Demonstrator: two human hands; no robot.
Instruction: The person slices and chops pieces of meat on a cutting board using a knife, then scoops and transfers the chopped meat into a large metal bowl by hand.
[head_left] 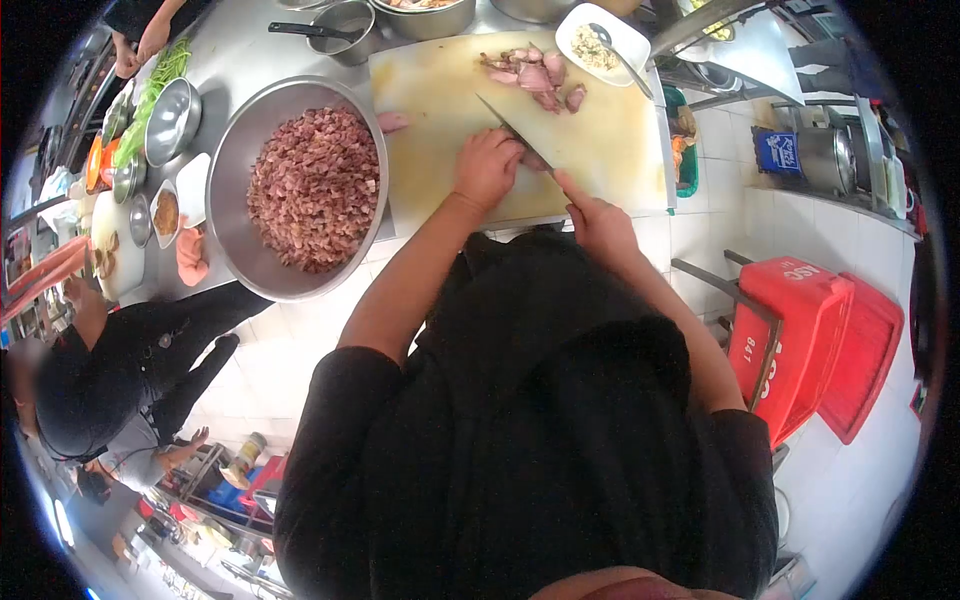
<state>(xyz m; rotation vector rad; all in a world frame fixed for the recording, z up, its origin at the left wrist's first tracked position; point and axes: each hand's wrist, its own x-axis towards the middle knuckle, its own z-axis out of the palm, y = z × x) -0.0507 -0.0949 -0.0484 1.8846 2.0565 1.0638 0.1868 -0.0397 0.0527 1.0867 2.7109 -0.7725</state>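
Note:
My right hand is closed around the handle of a kitchen knife, whose blade points up and left over the cutting board. Close beside the blade, my left hand presses a piece of meat to the board with its fingers curled; the piece is mostly hidden under the hand and knife. Several larger chunks of pinkish meat lie at the board's far side. A small piece rests at the board's left edge. Left of the board stands a big metal bowl heaped with diced meat.
A white dish with chopped food and a spoon sits at the board's far right corner. Behind are metal pots. Further left are smaller bowls and greens. Co-workers stand at left. Red bins are on my right.

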